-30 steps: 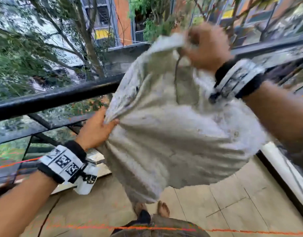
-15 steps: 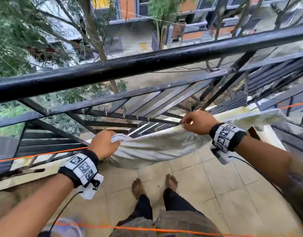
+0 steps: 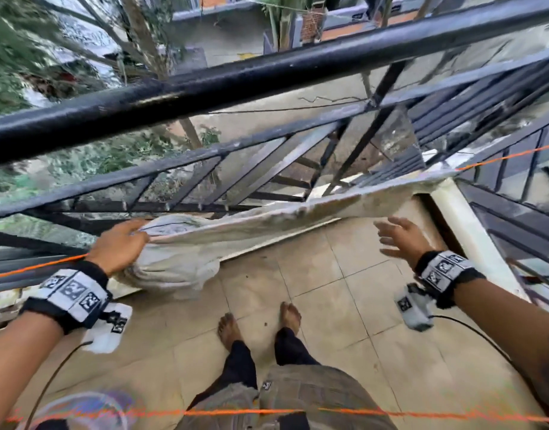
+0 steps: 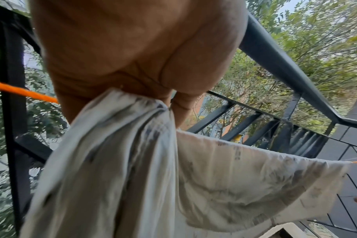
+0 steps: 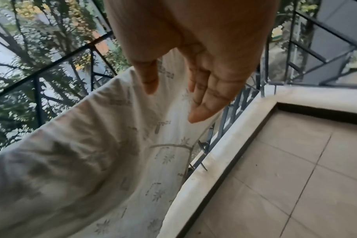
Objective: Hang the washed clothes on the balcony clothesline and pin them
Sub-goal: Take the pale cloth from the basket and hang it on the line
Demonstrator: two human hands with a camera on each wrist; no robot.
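The cloth (image 3: 267,218) is draped over the line (image 3: 508,156), bunched in the curled left hand (image 3: 118,246); the right hand (image 3: 400,237), just beside it, is spread and empty. Unpinned, it could be slid off by wind.

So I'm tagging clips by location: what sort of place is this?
Likely an upper-floor home balcony: a black metal railing edges a tiled floor, an orange clothesline carries a pale cloth, with treetops beyond.
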